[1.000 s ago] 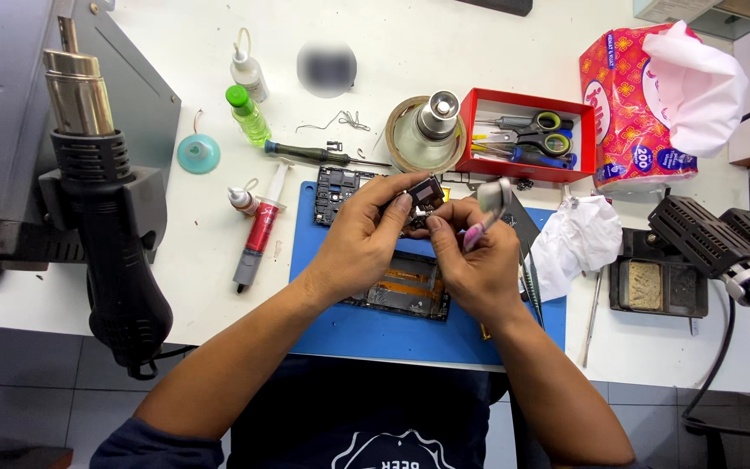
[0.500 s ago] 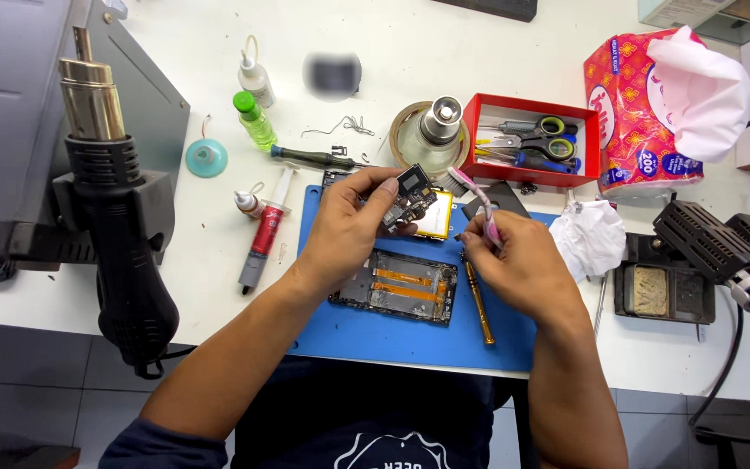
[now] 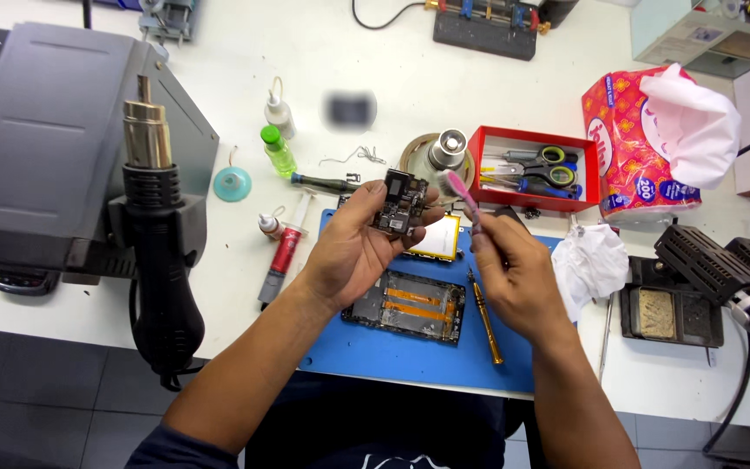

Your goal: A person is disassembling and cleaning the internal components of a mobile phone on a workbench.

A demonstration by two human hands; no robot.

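Fingers (image 3: pixel 373 201) of the left hand (image 3: pixel 353 252) are pinching a small circuit board (image 3: pixel 399 205), lifting it above the blue mat (image 3: pixel 410 352). Right hand (image 3: pixel 514 278) is gripping a pink brush (image 3: pixel 459 191), bristles nearly touching the board. Below them a phone frame (image 3: pixel 410 306) and screwdriver (image 3: pixel 484 314) are lying on the mat. Beyond the fingers, a red tray (image 3: pixel 533 165) is sitting on the worktop (image 3: pixel 219 295).

Circuit board (image 3: pixel 399 204) lifted higher — pink brush (image 3: pixel 460 193) now beside it

white table (image 3: pixel 392 52) bears blue mat (image 3: pixel 410 356) (red tray (image 3: pixel 533 139) too)
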